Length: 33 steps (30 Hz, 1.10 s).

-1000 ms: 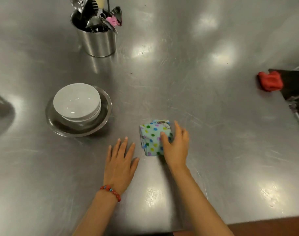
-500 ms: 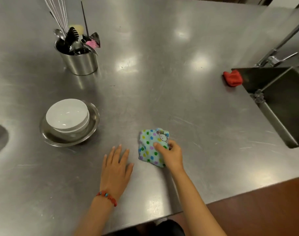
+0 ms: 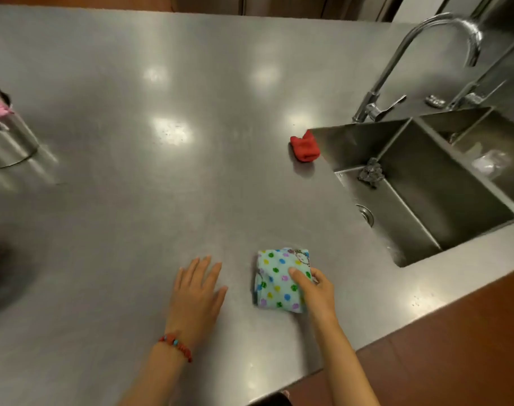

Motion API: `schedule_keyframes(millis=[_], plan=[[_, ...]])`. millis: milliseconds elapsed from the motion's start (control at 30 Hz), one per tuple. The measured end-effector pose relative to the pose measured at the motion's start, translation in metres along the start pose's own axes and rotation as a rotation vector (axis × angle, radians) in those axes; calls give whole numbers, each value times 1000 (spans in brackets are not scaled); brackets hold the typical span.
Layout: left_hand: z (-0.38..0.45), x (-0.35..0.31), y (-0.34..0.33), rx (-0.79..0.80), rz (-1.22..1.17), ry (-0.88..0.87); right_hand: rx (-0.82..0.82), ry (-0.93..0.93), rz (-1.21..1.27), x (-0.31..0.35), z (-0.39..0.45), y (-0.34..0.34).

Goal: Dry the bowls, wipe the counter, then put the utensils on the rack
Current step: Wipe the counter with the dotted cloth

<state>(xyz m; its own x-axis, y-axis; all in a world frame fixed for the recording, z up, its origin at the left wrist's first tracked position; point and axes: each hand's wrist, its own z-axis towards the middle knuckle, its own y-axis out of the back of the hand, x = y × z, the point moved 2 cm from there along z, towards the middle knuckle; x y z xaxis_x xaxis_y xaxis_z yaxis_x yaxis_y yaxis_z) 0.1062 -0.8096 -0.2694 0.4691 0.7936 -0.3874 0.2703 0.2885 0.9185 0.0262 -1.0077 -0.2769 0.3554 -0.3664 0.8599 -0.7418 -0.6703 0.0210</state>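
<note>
- The dotted cloth (image 3: pixel 279 278), folded into a thick near-square pad, lies flat on the steel worktop (image 3: pixel 191 186) close to its near edge; its slightly longer side runs away from me, and the corner with the cartoon print points toward the sink (image 3: pixel 425 200).
- My right hand (image 3: pixel 316 291) rests on the cloth's right part, fingers curled over its right edge and thumb laid across the top, so it grips the pad while pressing it down.
- My left hand (image 3: pixel 195 291) lies flat on the bare worktop just beside the cloth, palm down, fingers spread and holding nothing; a red bead bracelet (image 3: pixel 176 345) circles that wrist.
- A crumpled red rag (image 3: pixel 304 148) sits at the sink's left rim, well apart from the cloth.
- A metal utensil pot (image 3: pixel 6 142) stands at the far left, partly cut off by the frame.
</note>
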Motion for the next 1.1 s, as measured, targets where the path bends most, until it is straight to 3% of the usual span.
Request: schedule_keyframes(millis=[300,467,667,800,967,1100], plan=[[104,-122,-32,5,10,87,62,35,-150,95,145,77],[134,-142,-33,-57,65,78,83,27,-186,116,208,80],[143,-149,-43,-47,98,68,63,57,-408,112,236,88],[136,-149,-48,-33,100,87,-15,216,-620,112,232,82],[119,-139,-46,-54,74,129,-216,452,-1075,112,214,75],[97,-121,-39,-81,72,169,-149,649,-1225,101,182,61]])
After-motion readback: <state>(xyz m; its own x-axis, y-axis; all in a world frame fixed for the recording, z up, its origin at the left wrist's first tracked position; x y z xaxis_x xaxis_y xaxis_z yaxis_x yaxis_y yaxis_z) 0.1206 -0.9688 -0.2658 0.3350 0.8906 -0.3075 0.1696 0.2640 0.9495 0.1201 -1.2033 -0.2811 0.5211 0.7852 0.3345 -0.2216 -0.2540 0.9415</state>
